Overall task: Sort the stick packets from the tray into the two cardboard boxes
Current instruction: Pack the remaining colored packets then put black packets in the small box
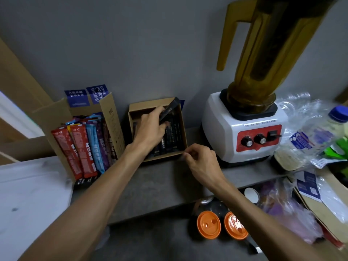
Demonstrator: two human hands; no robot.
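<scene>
My left hand [150, 129] grips a dark stick packet [169, 108] over the small cardboard box [183, 129]; my right hand [201, 162] pinches that box's front corner, on the desk [150, 185].

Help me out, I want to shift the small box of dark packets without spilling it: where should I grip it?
Take the small cardboard box by its two side walls, from above. It sits open-topped and upright, with dark packets standing inside, so a grip low on the outside walls likely keeps it level. The left hand is over it holding a dark packet; the right hand pinches its near right corner.
</scene>
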